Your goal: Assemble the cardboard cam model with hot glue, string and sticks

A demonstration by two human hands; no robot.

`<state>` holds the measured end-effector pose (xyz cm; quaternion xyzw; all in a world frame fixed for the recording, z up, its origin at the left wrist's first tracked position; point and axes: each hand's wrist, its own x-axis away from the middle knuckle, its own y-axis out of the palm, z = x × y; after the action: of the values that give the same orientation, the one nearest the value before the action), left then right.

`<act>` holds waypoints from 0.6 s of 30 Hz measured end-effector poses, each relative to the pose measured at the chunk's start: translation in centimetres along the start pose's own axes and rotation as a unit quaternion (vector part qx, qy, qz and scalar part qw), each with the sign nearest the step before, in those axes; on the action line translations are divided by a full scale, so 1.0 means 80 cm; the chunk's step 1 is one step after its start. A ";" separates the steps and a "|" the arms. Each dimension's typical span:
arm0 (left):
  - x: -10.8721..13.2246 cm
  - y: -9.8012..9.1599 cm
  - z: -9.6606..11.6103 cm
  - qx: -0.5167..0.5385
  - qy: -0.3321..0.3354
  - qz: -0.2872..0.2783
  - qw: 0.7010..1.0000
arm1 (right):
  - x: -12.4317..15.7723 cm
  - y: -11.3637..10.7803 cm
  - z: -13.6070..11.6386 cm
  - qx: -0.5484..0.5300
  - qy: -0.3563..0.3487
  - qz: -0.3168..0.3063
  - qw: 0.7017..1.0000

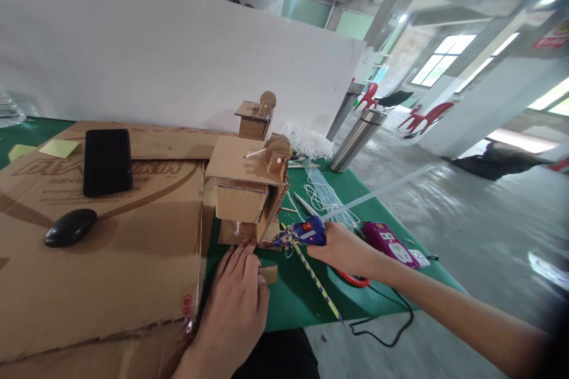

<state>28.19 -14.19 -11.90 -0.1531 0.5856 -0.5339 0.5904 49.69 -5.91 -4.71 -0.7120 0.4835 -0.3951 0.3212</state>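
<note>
My right hand (342, 247) is closed around a blue hot glue gun (314, 231). A clear glue stick (377, 192) sticks out of the gun's back, and stringy dried glue covers its front end. The nozzle meets the foot of a cardboard model (242, 198), which has a box body and round cardboard discs on top. My left hand (240, 290) lies with outstretched fingers against the model's cardboard base (227, 233). A small cardboard strip (269, 274) pokes out beside that hand; whether the hand grips it is hidden.
Left lies a large cardboard sheet (133, 260) with a black tablet (108, 163) and mouse (70, 228). A patterned pencil (317, 281), red-handled scissors (353, 279), purple power strip (391, 243) and glue sticks (326, 189) lie right. A steel flask (358, 141) stands behind.
</note>
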 end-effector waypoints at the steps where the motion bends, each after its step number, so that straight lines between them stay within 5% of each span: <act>1: 0.000 0.000 0.000 0.000 -0.001 -0.001 1.000 | 0.000 0.000 0.001 0.000 -0.002 0.000 1.000; 18: -0.002 -0.004 -0.001 -0.006 0.012 0.004 1.000 | 0.000 0.001 0.018 0.035 0.027 0.006 0.999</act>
<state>28.03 -14.18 -11.56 -0.1478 0.5962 -0.5298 0.5848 50.94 -5.82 -5.45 -0.6865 0.4821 -0.4288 0.3352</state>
